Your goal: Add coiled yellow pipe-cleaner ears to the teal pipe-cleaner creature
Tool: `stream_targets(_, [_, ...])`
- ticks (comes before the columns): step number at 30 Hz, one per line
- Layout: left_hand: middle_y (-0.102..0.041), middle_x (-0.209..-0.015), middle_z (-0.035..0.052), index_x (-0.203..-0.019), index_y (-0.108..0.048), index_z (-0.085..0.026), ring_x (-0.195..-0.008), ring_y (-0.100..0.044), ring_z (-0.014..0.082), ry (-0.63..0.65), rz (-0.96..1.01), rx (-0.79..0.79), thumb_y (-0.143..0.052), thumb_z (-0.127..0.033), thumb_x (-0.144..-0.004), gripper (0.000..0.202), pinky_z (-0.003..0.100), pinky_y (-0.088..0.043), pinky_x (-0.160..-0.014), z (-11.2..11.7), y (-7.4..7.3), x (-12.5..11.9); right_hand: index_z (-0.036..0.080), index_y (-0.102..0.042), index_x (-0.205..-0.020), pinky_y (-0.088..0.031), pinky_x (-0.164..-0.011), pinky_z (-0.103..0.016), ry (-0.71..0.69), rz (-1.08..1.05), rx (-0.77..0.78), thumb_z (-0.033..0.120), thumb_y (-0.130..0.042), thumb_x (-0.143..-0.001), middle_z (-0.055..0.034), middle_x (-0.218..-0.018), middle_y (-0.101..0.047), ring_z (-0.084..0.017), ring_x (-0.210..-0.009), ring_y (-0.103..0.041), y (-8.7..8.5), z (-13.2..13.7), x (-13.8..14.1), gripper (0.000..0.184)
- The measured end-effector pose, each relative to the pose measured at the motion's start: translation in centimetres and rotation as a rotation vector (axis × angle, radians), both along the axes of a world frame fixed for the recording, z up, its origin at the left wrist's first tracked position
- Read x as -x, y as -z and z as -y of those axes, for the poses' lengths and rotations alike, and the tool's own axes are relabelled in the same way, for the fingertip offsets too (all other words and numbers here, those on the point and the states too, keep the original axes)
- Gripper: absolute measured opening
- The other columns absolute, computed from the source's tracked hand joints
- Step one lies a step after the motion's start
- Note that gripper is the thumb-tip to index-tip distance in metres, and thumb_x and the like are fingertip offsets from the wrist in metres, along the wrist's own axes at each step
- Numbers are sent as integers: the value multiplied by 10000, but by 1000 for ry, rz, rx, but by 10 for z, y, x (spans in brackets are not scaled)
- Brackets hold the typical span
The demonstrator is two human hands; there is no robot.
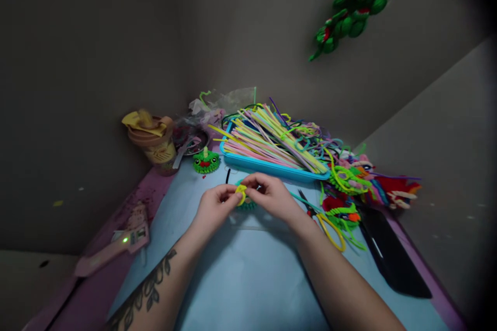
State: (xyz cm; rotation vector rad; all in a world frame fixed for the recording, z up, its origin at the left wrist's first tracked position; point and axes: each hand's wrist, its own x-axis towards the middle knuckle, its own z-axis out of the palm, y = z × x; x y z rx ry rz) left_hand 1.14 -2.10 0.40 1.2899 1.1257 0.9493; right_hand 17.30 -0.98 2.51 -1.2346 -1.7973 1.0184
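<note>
We pinch a small yellow piece (241,195) in the left hand (214,206), right hand (273,197) close against it.
Our left fingers are narrow around the yellow piece; our right fingers curl in at its right edge, and we cannot tell whether they grip it too. Just under the fingers shows a teal fuzzy piece (247,206), partly hidden, above the pale blue sheet (240,274) on the bench (155,184). Beyond the fingers we have a blue tray (272,164) heaped with pastel fuzzy stems (264,137); beyond and to their left sits 1 green figure (206,162) with 2 eyes. Right of the fingers lie yellow-handled scissors (334,235); well to their left, a pink tool (116,252) shows 1 green light.
</note>
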Motion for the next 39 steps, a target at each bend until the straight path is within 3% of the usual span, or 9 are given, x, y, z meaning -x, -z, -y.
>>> stream_targets(4, [-694,-719,59,-801,-717,-116,-641,-582,154,-71,-102,-56,-616,-321,-726,241,229,-420,-580,3,-1,0,150,-624,-845,-428,-557,-226,32,-31,36,184,-566,-723,0,-680,-614,-120,-597,-559,4,0,4,139])
stream_targets(8, [-691,-691,47,-763,-725,-126,-623,-577,143,-54,-125,-102,-629,-283,-715,190,218,-410,-563,1,1,4,152,-612,-837,-426,-564,-230,32,-58,73,209,-576,-721,-3,-684,-610,-125,-604,-559,10,0,7,134])
stream_targets(14, [-659,-645,54,-765,-705,-91,-550,-544,116,10,85,13,-683,-340,-674,266,209,-398,-517,-4,8,10,157,-591,-737,-403,-554,-221,6,6,35,207,-554,-718,5,-676,-585,-124,-619,-535,6,2,14,65])
stream_targets(18, [-641,-600,46,-736,-698,-79,-512,-532,96,-39,255,41,-734,-350,-622,296,199,-393,-508,-4,7,9,163,-569,-745,-404,-549,-227,88,-31,-2,238,-559,-729,17,-657,-552,-119,-591,-514,1,5,21,77])
stream_targets(22, [-602,-540,-4,-905,-668,-91,-447,-508,88,-133,348,56,-744,-328,-603,391,189,-367,-449,1,0,6,163,-564,-746,-421,-563,-235,164,-79,-65,273,-588,-735,9,-669,-549,-124,-609,-511,-1,8,26,113])
stream_targets(25, [-573,-515,-27,-905,-665,-98,-408,-465,72,-212,301,-31,-698,-305,-649,331,179,-336,-410,4,-5,6,168,-583,-795,-455,-580,-241,173,-136,-82,295,-599,-746,-2,-701,-583,-135,-641,-547,-2,11,28,138])
stream_targets(29, [-562,-515,-31,-844,-690,-104,-401,-431,62,-210,236,-75,-652,-286,-678,249,174,-323,-391,5,-6,8,179,-627,-962,-502,-660,-274,130,-140,-162,288,-600,-759,-51,-882,-651,-170,-781,-606,-3,14,27,232])
stream_targets(33, [-585,-539,-17,-817,-708,-107,-434,-447,69,-186,208,-100,-635,-269,-683,223,179,-343,-416,6,-7,8,181,-666,-861,-503,-725,-305,152,-44,-240,257,-578,-777,-57,-868,-670,-183,-793,-621,-5,15,23,143])
stream_targets(39, [-607,-548,-5,-826,-720,-112,-458,-488,87,-125,169,-91,-623,-273,-695,229,192,-376,-446,8,-10,7,167,-653,-806,-499,-675,-281,194,-6,-231,235,-578,-761,-49,-802,-675,-174,-732,-624,-8,16,21,111])
